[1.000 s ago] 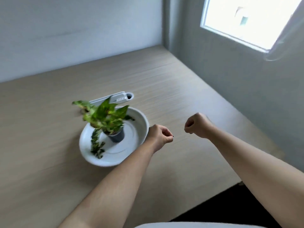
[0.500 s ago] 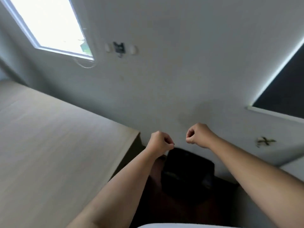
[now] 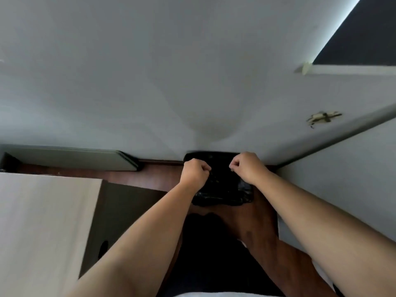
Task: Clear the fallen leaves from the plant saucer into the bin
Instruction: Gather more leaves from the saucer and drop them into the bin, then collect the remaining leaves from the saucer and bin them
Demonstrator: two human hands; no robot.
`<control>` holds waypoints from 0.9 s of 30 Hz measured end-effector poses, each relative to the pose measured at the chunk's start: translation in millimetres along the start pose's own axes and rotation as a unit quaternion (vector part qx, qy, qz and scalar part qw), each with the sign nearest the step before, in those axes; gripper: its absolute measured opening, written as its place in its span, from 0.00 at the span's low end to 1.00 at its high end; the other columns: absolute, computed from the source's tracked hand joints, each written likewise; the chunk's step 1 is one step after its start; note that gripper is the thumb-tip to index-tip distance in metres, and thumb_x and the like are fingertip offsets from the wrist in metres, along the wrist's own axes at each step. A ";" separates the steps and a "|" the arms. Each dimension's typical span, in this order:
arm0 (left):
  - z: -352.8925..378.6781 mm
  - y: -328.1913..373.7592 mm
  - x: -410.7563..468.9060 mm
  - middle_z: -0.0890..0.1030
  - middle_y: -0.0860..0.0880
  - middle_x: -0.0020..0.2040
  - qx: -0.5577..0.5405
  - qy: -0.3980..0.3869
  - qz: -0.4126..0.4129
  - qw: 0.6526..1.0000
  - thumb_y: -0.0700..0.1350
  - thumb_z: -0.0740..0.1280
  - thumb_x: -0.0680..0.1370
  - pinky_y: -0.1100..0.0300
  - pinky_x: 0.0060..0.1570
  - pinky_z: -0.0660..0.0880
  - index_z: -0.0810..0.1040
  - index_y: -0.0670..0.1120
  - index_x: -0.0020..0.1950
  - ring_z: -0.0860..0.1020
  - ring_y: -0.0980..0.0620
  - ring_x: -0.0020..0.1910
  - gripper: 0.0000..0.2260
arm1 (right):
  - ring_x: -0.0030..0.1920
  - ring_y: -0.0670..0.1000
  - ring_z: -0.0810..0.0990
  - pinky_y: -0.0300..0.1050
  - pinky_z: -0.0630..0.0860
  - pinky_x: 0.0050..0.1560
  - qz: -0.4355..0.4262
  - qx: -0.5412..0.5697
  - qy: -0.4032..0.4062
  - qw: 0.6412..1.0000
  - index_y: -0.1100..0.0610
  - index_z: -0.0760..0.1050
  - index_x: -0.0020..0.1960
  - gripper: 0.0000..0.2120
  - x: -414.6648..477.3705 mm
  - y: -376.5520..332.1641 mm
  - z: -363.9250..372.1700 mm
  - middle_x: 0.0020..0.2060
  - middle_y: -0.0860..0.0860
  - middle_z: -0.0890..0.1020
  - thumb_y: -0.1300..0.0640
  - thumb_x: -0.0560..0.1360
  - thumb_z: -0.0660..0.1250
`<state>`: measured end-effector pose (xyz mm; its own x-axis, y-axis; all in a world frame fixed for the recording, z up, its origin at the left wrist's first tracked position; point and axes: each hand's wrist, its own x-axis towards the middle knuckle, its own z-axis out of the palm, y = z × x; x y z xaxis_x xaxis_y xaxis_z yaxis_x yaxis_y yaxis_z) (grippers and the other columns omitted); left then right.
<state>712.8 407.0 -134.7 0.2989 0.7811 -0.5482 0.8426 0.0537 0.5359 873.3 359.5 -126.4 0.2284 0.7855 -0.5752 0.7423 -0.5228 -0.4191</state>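
Near the centre of the frame, a person's left hand [image 3: 195, 172] and right hand [image 3: 246, 167] are both curled into closed fists above a black-lined bin [image 3: 222, 194] on the dark floor. Whether either fist holds leaves cannot be told. A pale tabletop [image 3: 42, 221] fills the lower left.

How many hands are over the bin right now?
2: the left hand above the bin's left side, the right hand above its right side, both closed in fists.

Two bare forearms with no sleeves, left hand [image 3: 195, 172], right hand [image 3: 246, 166], no rings or watch, white garment edge [image 3: 214, 294] at bottom.
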 end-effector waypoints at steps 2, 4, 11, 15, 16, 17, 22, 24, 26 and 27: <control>7.1 -3.0 17.5 0.77 0.45 0.67 0.039 -0.097 -0.007 0.995 0.36 0.58 0.78 0.60 0.55 0.74 0.74 0.47 0.69 0.79 0.46 0.59 0.20 | 0.65 0.56 0.75 0.45 0.70 0.65 0.019 -0.012 -0.069 0.997 0.58 0.75 0.63 0.15 10.7 6.5 9.8 0.65 0.56 0.77 0.58 0.80 0.58; 10.8 -5.3 27.9 0.68 0.46 0.74 0.057 -0.169 -0.011 0.984 0.37 0.55 0.79 0.58 0.58 0.74 0.61 0.49 0.76 0.76 0.45 0.63 0.24 | 0.73 0.55 0.64 0.45 0.61 0.72 0.024 -0.017 -0.110 0.993 0.57 0.65 0.71 0.19 16.5 12.5 14.5 0.73 0.54 0.65 0.59 0.82 0.52; -12.8 2.1 25.4 0.67 0.44 0.75 0.132 -0.156 0.025 0.979 0.42 0.60 0.80 0.53 0.67 0.70 0.60 0.45 0.76 0.70 0.44 0.70 0.25 | 0.68 0.55 0.72 0.46 0.67 0.67 0.009 -0.008 -0.042 0.999 0.56 0.74 0.65 0.16 11.0 7.0 -3.3 0.69 0.54 0.73 0.59 0.80 0.55; -36.9 11.0 2.3 0.70 0.44 0.72 0.157 -0.113 0.035 0.981 0.44 0.62 0.78 0.54 0.67 0.70 0.64 0.45 0.74 0.70 0.44 0.69 0.24 | 0.60 0.56 0.78 0.46 0.73 0.60 -0.032 -0.039 -0.025 0.998 0.57 0.79 0.59 0.14 -3.0 -14.3 -24.8 0.60 0.55 0.80 0.58 0.79 0.59; -45.0 12.5 -6.8 0.70 0.44 0.72 0.159 -0.097 0.035 0.982 0.44 0.62 0.78 0.54 0.68 0.69 0.65 0.45 0.73 0.69 0.44 0.70 0.24 | 0.59 0.56 0.78 0.46 0.73 0.60 -0.045 -0.049 -0.021 0.998 0.57 0.79 0.58 0.13 -8.6 -21.6 -30.4 0.59 0.56 0.81 0.58 0.78 0.59; -51.7 13.6 -15.5 0.70 0.43 0.72 0.158 -0.084 0.033 0.983 0.44 0.62 0.77 0.54 0.68 0.68 0.66 0.45 0.73 0.68 0.43 0.70 0.23 | 0.59 0.57 0.78 0.46 0.74 0.60 -0.055 -0.058 -0.019 0.997 0.58 0.80 0.58 0.13 -14.0 -27.7 -35.3 0.59 0.56 0.82 0.58 0.78 0.60; -94.5 -0.6 -85.7 0.71 0.44 0.70 0.120 0.023 0.002 0.992 0.45 0.62 0.77 0.52 0.65 0.69 0.68 0.46 0.71 0.70 0.43 0.68 0.21 | 0.59 0.56 0.79 0.46 0.74 0.61 -0.136 -0.093 -0.007 0.986 0.58 0.80 0.56 0.12 -44.9 -78.9 -49.7 0.57 0.56 0.82 0.57 0.77 0.62; -112.5 -18.8 -121.1 0.72 0.44 0.68 0.099 0.076 -0.020 0.992 0.44 0.62 0.77 0.53 0.64 0.69 0.70 0.46 0.69 0.70 0.43 0.68 0.20 | 0.57 0.56 0.80 0.46 0.74 0.59 -0.183 -0.107 -0.007 0.977 0.57 0.81 0.55 0.11 -62.5 -115.3 -46.1 0.55 0.56 0.83 0.57 0.76 0.64; -129.3 -42.6 -160.9 0.74 0.43 0.66 0.076 0.133 -0.049 0.987 0.44 0.62 0.75 0.53 0.65 0.70 0.73 0.47 0.67 0.71 0.43 0.67 0.19 | 0.55 0.56 0.80 0.44 0.74 0.55 -0.237 -0.118 -0.008 0.964 0.57 0.82 0.51 0.09 -85.5 -158.9 -34.7 0.52 0.56 0.84 0.58 0.74 0.66; -136.4 -53.2 -178.4 0.74 0.43 0.65 0.066 0.156 -0.065 0.983 0.43 0.62 0.75 0.53 0.64 0.70 0.73 0.47 0.66 0.71 0.43 0.67 0.19 | 0.53 0.56 0.81 0.44 0.75 0.52 -0.261 -0.119 -0.008 0.958 0.57 0.82 0.48 0.07 -97.6 -178.1 -28.8 0.49 0.56 0.85 0.59 0.73 0.67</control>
<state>553.5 349.7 22.2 0.0509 0.9271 -0.3712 0.9214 0.0998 0.3756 736.9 385.5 24.6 -0.2207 0.9133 -0.3424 0.8756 0.0309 -0.4820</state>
